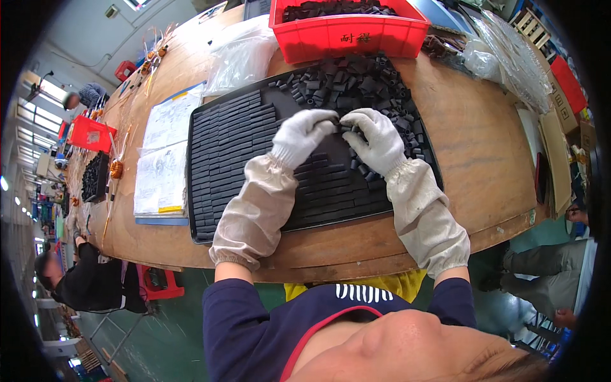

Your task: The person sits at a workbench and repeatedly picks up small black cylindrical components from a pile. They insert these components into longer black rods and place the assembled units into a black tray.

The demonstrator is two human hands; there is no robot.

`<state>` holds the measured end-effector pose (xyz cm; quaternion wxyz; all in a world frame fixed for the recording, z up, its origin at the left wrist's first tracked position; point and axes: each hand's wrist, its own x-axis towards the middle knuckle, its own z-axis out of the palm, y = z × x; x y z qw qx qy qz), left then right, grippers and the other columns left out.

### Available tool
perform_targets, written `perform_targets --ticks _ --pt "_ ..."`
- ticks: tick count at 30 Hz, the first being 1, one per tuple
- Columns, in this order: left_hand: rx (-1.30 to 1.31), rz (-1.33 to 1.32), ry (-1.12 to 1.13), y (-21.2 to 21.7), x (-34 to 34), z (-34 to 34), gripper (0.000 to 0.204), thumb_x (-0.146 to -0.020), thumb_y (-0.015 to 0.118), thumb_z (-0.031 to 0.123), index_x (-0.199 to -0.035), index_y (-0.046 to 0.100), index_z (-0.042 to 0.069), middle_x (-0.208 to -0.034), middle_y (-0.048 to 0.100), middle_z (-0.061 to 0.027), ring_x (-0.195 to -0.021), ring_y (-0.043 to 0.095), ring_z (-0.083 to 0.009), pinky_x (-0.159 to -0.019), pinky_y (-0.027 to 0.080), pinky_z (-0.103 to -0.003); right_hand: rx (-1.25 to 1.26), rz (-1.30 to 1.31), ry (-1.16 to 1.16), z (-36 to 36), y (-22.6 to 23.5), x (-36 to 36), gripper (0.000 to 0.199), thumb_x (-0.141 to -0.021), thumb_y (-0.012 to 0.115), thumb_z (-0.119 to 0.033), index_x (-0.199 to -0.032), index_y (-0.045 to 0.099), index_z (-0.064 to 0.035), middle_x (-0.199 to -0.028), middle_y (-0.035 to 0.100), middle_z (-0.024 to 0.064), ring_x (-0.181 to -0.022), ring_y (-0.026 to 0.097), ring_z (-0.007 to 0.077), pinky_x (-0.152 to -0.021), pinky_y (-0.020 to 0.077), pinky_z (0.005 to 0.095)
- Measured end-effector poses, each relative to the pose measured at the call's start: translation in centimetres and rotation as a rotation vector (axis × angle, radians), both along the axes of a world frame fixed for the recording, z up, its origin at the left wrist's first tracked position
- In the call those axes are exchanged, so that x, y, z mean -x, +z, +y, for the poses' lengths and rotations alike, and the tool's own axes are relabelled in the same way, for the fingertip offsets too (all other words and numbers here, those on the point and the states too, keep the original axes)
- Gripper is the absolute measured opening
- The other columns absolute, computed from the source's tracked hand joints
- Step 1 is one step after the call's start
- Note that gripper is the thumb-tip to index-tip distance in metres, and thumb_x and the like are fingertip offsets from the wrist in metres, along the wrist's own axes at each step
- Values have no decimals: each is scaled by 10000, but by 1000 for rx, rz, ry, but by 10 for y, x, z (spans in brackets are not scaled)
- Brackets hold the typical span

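Your left hand (304, 132) and right hand (375, 137) pinch small black blocks (347, 124) over the black tray (203, 127). Thick gloves may slip, so a block could disturb the neat rows (232, 137).

Two white-gloved hands, the left hand (300, 135) and right hand (377, 139), are brought together over a black tray (210, 216) on a wooden bench (484, 146); a small black piece (339, 122) appears to be pinched between the fingertips. Neat rows and a loose pile (356, 79) are seen.
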<state>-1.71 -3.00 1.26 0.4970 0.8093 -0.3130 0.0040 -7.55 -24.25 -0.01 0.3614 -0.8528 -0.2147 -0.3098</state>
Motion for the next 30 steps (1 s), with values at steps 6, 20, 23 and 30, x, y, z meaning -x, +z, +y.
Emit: perform_targets --ticks 6,20,23,30 --pt "-476 -466 520 -12 -83 59 232 -898 768 247 -1128 782 221 -1069 699 -81 -1017 655 -336 -904 544 -438 48 -3 -56 -1 -5 -3 245 -853 783 -107 -1075 680 -96 -1052 694 87 -1009 674 318 -868 542 419" --pt "-1259 -468 543 -3 -115 71 249 -940 678 305 -1153 791 367 -1518 511 -70 -1366 485 -340 -1156 386 -430 35 -7 -65 -5 -10 -6 225 -867 743 -136 -1083 681 -143 -1030 693 81 -996 661 342 -877 532 453" --pt "-1282 -464 532 9 -113 65 259 -948 658 273 -1168 780 336 -1478 556 -81 -1352 499 -317 -1131 419 -428 32 -5 -69 -6 -11 -6 220 -866 741 -133 -1077 680 -143 -1024 692 78 -992 662 342 -874 533 452" --pt "-888 -346 435 -18 -182 71 268 -936 679 285 -1183 742 205 -1141 725 -139 -1162 654 -370 -1013 513 -486 19 -18 -55 -3 -9 -8 213 -863 741 -126 -1065 677 -142 -1012 692 78 -979 664 344 -864 537 453"
